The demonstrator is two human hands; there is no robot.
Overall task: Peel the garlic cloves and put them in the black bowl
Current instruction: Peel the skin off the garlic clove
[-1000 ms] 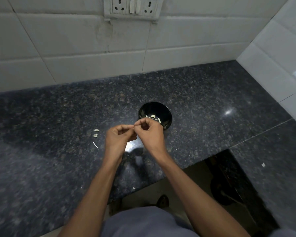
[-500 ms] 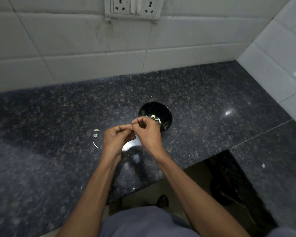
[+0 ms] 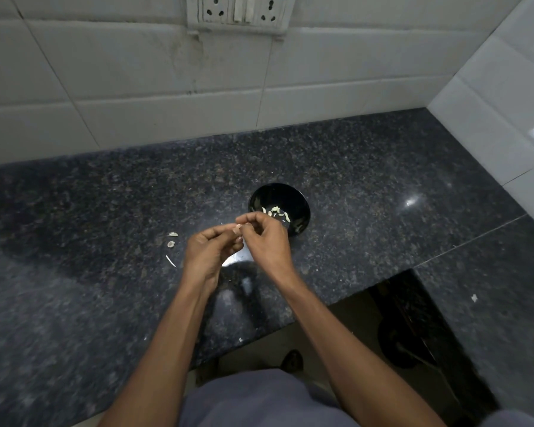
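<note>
The small black bowl [image 3: 279,198] stands on the dark granite counter [image 3: 105,211], with several peeled pale garlic cloves [image 3: 276,211] inside. Just in front of it and to its left, my left hand [image 3: 208,249] and my right hand [image 3: 267,238] meet above the counter. Their fingertips pinch one small garlic clove [image 3: 238,227] between them; most of the clove is hidden by the fingers. My right hand covers the bowl's near rim.
Bits of garlic skin [image 3: 170,243] lie on the counter left of my hands, and small scraps [image 3: 474,298] lie at the right. A tiled wall with a socket panel [image 3: 239,10] stands behind. The counter's front edge drops off below my forearms.
Both hands have shifted slightly left and away from the bowl, so more of the cloves inside it show. They still work on the same clove.
</note>
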